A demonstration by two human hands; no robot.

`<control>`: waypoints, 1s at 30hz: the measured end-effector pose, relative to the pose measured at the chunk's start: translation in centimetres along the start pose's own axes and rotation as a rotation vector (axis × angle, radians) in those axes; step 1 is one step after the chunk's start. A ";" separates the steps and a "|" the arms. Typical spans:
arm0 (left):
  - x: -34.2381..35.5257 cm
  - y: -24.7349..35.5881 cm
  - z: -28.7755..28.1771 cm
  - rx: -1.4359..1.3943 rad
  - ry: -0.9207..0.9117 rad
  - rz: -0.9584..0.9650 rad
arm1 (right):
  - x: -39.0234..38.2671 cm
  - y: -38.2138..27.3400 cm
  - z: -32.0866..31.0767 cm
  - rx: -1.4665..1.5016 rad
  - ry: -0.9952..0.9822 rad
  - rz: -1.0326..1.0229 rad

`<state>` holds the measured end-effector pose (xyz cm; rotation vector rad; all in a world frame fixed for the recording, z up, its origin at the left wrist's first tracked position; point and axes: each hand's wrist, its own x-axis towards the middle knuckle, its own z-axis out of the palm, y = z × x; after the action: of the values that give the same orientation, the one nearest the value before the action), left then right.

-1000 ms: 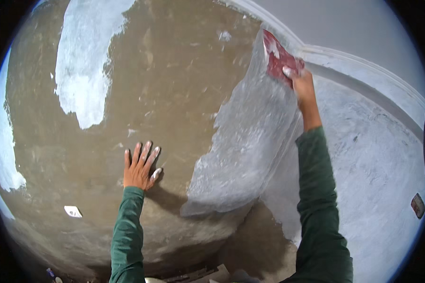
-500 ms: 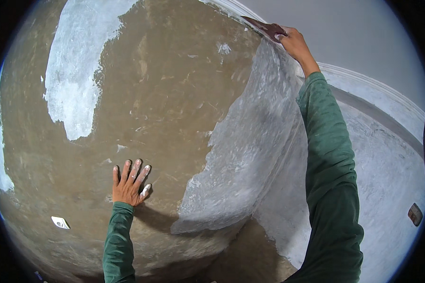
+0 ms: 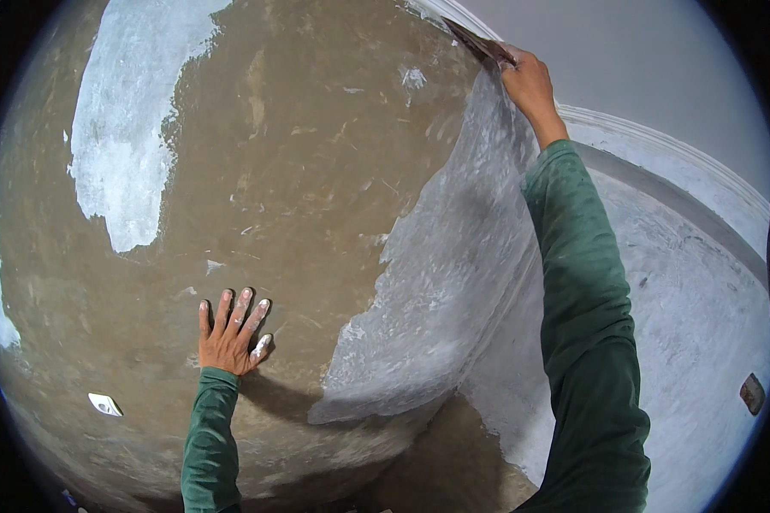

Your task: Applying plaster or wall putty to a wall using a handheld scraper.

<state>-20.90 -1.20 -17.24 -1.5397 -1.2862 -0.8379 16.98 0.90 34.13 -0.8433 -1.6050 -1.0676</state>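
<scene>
My right hand (image 3: 529, 85) grips a dark brown putty spreader (image 3: 479, 43) at the top of the wall. The spreader's long edge lies along the wall just under the white cornice (image 3: 462, 15). Below it, a patch of whitish-grey filler (image 3: 441, 274) spreads down the wall towards the corner. My left hand (image 3: 231, 338) rests flat on the bare brown wall (image 3: 299, 188), fingers spread, with white smears on the fingertips and thumb. It holds nothing.
Another white filler patch (image 3: 124, 128) covers the upper left of the wall. A white wall socket (image 3: 104, 404) sits low on the left. On the right, the adjoining wall (image 3: 693, 342) is coated whitish-grey and has a small recessed box (image 3: 752, 394). The grey ceiling (image 3: 659, 85) lies beyond the cornice.
The spreader has tilted and now shows a narrower face, my right hand and forearm having shifted slightly left. My left hand keeps its place on the wall.
</scene>
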 end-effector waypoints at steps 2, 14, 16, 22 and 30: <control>0.0 0.0 0.0 -0.001 0.006 0.003 | -0.8 -0.3 0.9 -0.001 0.017 0.019; 0.3 0.3 0.2 -0.005 0.012 0.008 | -8.3 -3.0 7.0 -0.139 0.079 0.042; 0.0 -0.1 -0.1 0.028 0.008 0.012 | -10.4 -3.6 6.7 -0.155 0.042 0.030; -0.4 -0.1 -0.3 -0.050 -0.070 -0.042 | -12.2 -1.9 -0.5 0.055 -0.061 -0.014; 0.0 -0.1 -0.5 -0.045 -0.047 -0.015 | -4.8 5.2 -2.0 -0.064 -0.165 0.456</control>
<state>-21.00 -1.67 -16.99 -1.5947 -1.3225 -0.8502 23.69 0.84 31.00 -1.2948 -1.4189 -0.7398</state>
